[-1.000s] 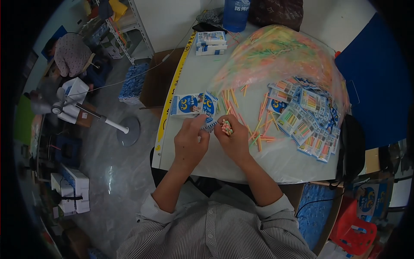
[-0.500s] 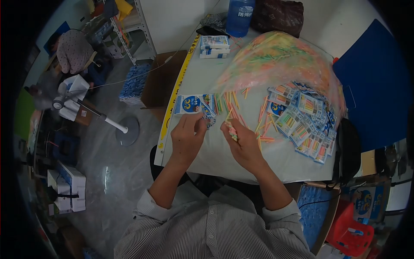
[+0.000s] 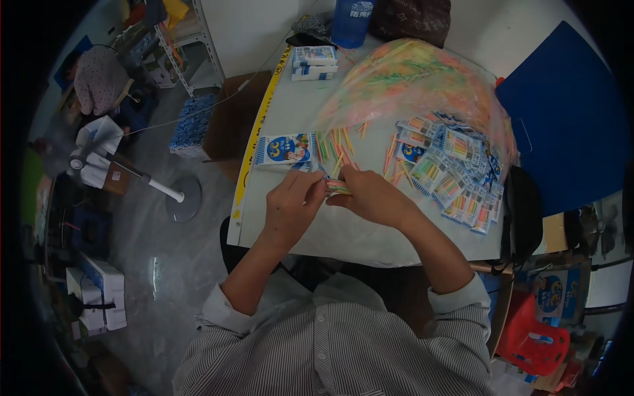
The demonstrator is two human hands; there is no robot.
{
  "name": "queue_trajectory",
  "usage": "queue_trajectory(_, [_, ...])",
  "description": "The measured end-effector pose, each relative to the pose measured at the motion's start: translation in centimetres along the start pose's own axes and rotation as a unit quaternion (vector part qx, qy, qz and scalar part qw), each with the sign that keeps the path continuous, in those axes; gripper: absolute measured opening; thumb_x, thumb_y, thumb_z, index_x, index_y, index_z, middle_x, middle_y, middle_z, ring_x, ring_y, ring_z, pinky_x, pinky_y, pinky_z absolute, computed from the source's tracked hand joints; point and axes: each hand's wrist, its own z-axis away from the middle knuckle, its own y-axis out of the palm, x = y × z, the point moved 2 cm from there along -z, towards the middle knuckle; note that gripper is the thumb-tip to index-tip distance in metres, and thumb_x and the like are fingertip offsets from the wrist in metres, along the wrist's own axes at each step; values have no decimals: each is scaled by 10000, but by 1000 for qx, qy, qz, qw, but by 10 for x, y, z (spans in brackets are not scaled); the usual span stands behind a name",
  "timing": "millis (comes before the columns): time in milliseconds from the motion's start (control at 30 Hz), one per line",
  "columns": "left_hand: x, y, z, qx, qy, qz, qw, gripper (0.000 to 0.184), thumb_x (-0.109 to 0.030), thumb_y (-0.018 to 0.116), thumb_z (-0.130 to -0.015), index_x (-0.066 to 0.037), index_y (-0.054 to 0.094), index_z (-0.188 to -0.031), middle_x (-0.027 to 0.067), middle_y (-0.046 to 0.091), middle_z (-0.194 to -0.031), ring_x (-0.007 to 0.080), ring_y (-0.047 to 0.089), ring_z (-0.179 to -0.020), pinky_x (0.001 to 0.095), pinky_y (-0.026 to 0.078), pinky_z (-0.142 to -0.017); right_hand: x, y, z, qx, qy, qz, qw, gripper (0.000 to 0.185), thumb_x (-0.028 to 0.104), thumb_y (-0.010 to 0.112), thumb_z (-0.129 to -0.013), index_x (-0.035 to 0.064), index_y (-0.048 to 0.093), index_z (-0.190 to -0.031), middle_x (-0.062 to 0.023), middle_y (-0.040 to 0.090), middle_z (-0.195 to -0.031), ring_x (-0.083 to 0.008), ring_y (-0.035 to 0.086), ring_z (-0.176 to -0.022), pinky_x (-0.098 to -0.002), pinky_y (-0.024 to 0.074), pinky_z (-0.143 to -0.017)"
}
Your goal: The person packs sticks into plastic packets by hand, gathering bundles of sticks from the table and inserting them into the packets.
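Note:
My right hand (image 3: 370,196) is closed round a small bundle of coloured sticks (image 3: 338,187), its ends pointing left. My left hand (image 3: 292,203) meets the bundle's left end, its fingers pinched on a small blue-and-white packet (image 3: 305,166) that they largely cover. Just beyond my left hand lies a printed packet (image 3: 286,150). Loose sticks (image 3: 343,146) are spread behind my right hand. To the right is a pile of clear packets (image 3: 456,175) with coloured sticks inside.
A large clear bag of coloured sticks (image 3: 416,82) covers the table's back. Stacked packets (image 3: 314,63), a blue bottle (image 3: 352,23) and a dark bag (image 3: 413,20) stand behind. A blue board (image 3: 561,125) is at right, a fan (image 3: 78,162) and a person (image 3: 99,79) at left.
My right hand has turned and moved left, bringing the stick bundle from upright to level against my left hand's fingers. The small packet is now more hidden by my left hand.

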Motion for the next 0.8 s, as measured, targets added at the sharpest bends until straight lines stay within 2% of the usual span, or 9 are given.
queue_trajectory(100, [-2,3,1,17,-1,-2,1000,144,-18,628,-683,-30,565,-811,53,521,-640,166,538,-501,260,437,-445,0,-8,-5,36,-7,36,999,395,270,643,-721,-52,457,-856,-235,568,-769,-356,569,-752,-403,441,-631])
queue_trajectory(167, [-4,7,4,24,-7,15,1000,135,-19,628,-682,-29,566,-803,55,522,-633,170,539,-501,262,437,-448,5,-13,-8,109,73,60,990,356,227,657,-698,-51,475,-828,-227,567,-780,-346,569,-773,-395,446,-652])
queue_trajectory(267, [-6,12,8,34,-28,43,998,120,-24,627,-686,-26,567,-790,64,532,-635,181,544,-507,268,442,-459,10,-7,-13,150,17,152,977,344,185,675,-659,-51,479,-816,-213,567,-793,-334,569,-795,-386,453,-673])
queue_trajectory(367, [-7,14,11,31,-74,72,994,106,-30,622,-698,-19,563,-786,76,557,-660,189,563,-534,269,451,-479,22,-14,-15,184,16,167,969,370,159,690,-628,-47,483,-854,-201,569,-812,-332,564,-811,-382,454,-688])
queue_trajectory(500, [-1,11,12,7,-164,123,979,85,-32,605,-723,-10,557,-790,94,593,-695,178,599,-587,253,464,-511,27,-25,-19,177,-31,183,967,420,127,693,-623,-31,486,-953,-196,561,-870,-326,563,-822,-381,461,-675])
queue_trajectory(567, [3,7,11,-5,-186,132,974,82,-34,598,-731,-6,554,-794,96,599,-689,174,606,-593,248,466,-519,31,-32,-17,116,-68,93,987,440,95,638,-685,4,458,-1076,-198,526,-965,-332,561,-804,-380,460,-692])
queue_trajectory(600, [5,5,11,-11,-207,141,968,78,-36,591,-740,-3,551,-798,98,605,-683,169,613,-599,243,469,-527,33,-33,-16,118,-71,97,986,440,95,638,-685,4,458,-1076,-198,526,-965,-332,561,-804,-380,460,-692])
queue_trajectory(667, [6,3,10,-15,-213,147,966,74,-41,587,-748,-3,549,-799,98,607,-674,169,615,-597,245,470,-530,36,-33,-12,121,-50,-19,991,404,80,558,-761,23,427,-1138,-186,485,-1044,-326,548,-838,-374,448,-747])
queue_trajectory(800, [3,0,7,-9,-216,164,963,72,-60,574,-770,-4,544,-805,96,615,-667,161,621,-604,246,472,-536,40,-18,2,50,-88,31,994,371,84,488,-816,14,400,-1170,-173,472,-1060,-308,516,-918,-363,423,-814])
